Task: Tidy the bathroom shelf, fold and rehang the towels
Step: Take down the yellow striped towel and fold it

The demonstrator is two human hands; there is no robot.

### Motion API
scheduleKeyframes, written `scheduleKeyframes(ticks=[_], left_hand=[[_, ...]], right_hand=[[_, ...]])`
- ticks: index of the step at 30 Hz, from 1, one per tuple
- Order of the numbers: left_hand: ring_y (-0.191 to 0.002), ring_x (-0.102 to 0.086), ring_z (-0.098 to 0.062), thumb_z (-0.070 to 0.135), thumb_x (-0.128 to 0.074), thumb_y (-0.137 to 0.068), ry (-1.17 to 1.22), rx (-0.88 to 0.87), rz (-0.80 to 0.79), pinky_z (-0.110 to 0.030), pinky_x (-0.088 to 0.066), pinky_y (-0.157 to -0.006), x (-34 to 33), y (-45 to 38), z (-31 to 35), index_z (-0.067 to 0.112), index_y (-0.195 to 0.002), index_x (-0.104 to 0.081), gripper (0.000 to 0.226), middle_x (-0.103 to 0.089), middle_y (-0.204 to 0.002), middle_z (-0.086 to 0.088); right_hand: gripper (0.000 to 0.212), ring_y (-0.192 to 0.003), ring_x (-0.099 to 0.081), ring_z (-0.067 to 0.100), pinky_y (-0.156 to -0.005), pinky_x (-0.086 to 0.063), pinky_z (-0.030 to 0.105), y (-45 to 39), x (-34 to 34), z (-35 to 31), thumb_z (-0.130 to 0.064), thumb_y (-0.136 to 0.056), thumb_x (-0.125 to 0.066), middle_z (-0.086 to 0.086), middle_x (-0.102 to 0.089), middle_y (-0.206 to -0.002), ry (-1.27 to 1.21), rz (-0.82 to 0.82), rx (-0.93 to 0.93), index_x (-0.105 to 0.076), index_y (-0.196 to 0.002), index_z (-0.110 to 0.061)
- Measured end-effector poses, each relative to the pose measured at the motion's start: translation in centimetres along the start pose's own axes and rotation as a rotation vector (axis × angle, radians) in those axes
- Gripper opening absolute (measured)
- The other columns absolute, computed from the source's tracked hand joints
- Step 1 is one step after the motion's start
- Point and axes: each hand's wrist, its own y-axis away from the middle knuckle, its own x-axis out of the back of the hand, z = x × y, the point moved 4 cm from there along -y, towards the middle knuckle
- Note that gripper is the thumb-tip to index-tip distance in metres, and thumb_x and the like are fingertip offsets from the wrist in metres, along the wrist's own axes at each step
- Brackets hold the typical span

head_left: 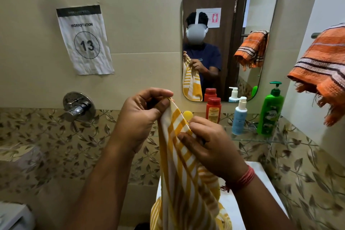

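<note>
Head view: below the mirror (pixel 229 5), a yellow striped towel (pixel 179 164) is pinched at its top edge by the left hand (pixel 139 117) and gripped just lower by the right hand (pixel 212 147).

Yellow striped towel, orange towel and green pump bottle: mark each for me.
yellow striped towel (pixel 183 177), head view, hanging middle.
orange towel (pixel 323 63), head view, draped front.
green pump bottle (pixel 270 115), head view, label.

yellow towel (pixel 184 183): bottom off frame | orange towel (pixel 324 65): right side cut off
</note>
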Motion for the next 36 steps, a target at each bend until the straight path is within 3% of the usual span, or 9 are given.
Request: scheduleKeyframes(ticks=[4, 9, 12, 17, 20, 25, 28, 34, 36], left_hand=[[-0.086, -0.07, -0.01, 0.001, -0.066, -0.09, -0.048, -0.027, 0.103, -0.021, -0.055, -0.072, 0.2, -0.1, 0.0, 0.024, -0.088, -0.077, 0.026, -0.077, -0.089, 0.002], [-0.094, -0.071, -0.017, 0.01, -0.068, -0.086, -0.025, -0.037, 0.061, -0.025, -0.057, -0.078, -0.5, 0.0, 0.4, 0.032, -0.086, -0.079, 0.025, -0.076, -0.094, -0.002], [-0.095, -0.07, -0.019, 0.019, -0.068, -0.08, 0.004, -0.04, 0.008, -0.028, -0.058, -0.079, -0.8, 0.1, 0.8, 0.034, -0.086, -0.08, 0.02, -0.076, -0.095, -0.004], [-0.095, -0.068, -0.022, 0.023, -0.074, -0.08, 0.05, -0.033, -0.021, -0.034, -0.058, -0.082, -0.8, 0.3, 0.9, 0.033, -0.086, -0.08, 0.014, -0.074, -0.094, -0.005], [-0.094, -0.068, -0.021, 0.024, -0.074, -0.078, 0.064, -0.03, -0.063, -0.035, -0.059, -0.083, -0.9, 0.3, 0.7, 0.032, -0.087, -0.08, 0.013, -0.075, -0.092, -0.004], [-0.093, -0.067, -0.022, 0.018, -0.069, -0.079, 0.074, -0.027, -0.026, -0.033, -0.055, -0.083, -0.4, 0.2, 0.2, 0.03, -0.086, -0.08, 0.019, -0.074, -0.092, -0.004], [-0.094, -0.067, -0.019, 0.02, -0.069, -0.078, 0.04, -0.031, 0.003, -0.029, -0.055, -0.08, -0.1, 0.1, -0.1, 0.032, -0.087, -0.08, 0.018, -0.075, -0.092, 0.0], [-0.098, -0.069, -0.022, 0.024, -0.07, -0.08, 0.018, -0.038, -0.004, -0.039, -0.056, -0.086, -0.4, -0.2, -0.1, 0.033, -0.089, -0.079, 0.016, -0.075, -0.096, -0.005], [-0.098, -0.069, -0.023, 0.025, -0.071, -0.08, 0.018, -0.053, -0.04, -0.043, -0.056, -0.088, -0.8, -0.2, 0.0, 0.032, -0.091, -0.079, 0.015, -0.075, -0.097, -0.007]], right_hand=[[0.036, -0.07, -0.054, 0.005, -0.057, -0.049, 0.021, 0.4, 0.2, 0.0, -0.045, -0.098, -0.049, -0.009, -0.057, -0.084, 0.18, 0.146, 0.011, -0.066, -0.083, -0.016], [0.027, -0.107, -0.061, 0.012, -0.087, -0.054, 0.03, -0.7, -0.5, 0.5, -0.044, -0.091, -0.057, -0.016, -0.062, -0.112, -0.351, -0.043, -0.243, -0.072, -0.097, -0.023], [0.028, -0.105, -0.062, 0.02, -0.087, -0.055, 0.043, -0.7, -0.6, 0.7, -0.039, -0.091, -0.059, -0.009, -0.064, -0.11, -0.46, -0.05, -0.241, -0.074, -0.098, -0.016], [0.025, -0.115, -0.059, 0.016, -0.092, -0.052, 0.032, -0.6, -0.6, 1.0, -0.035, -0.091, -0.057, -0.01, -0.061, -0.12, -0.635, -0.091, -0.246, -0.074, -0.103, -0.021], [0.025, -0.099, -0.063, 0.017, -0.084, -0.052, 0.031, -0.8, -0.9, 0.7, -0.03, -0.092, -0.055, -0.004, -0.066, -0.102, -0.815, -0.155, -0.265, -0.073, -0.097, -0.013], [0.032, -0.074, -0.06, 0.02, -0.064, -0.051, 0.043, -0.7, -0.1, 1.2, -0.037, -0.094, -0.055, -0.001, -0.062, -0.079, -0.269, 0.076, -0.134, -0.07, -0.082, -0.011], [0.034, -0.071, -0.059, 0.016, -0.059, -0.05, 0.037, -0.3, 0.3, 0.5, -0.035, -0.095, -0.055, 0.0, -0.061, -0.078, -0.117, 0.159, -0.045, -0.069, -0.078, -0.009], [0.028, -0.108, -0.06, 0.015, -0.085, -0.053, 0.027, -0.4, -0.6, 0.7, -0.04, -0.091, -0.057, -0.012, -0.06, -0.112, -0.418, -0.041, -0.244, -0.074, -0.097, -0.019], [0.027, -0.108, -0.06, 0.013, -0.088, -0.052, 0.028, -0.7, -0.8, 0.8, -0.038, -0.09, -0.058, -0.014, -0.061, -0.112, -0.514, -0.062, -0.265, -0.074, -0.098, -0.017]])
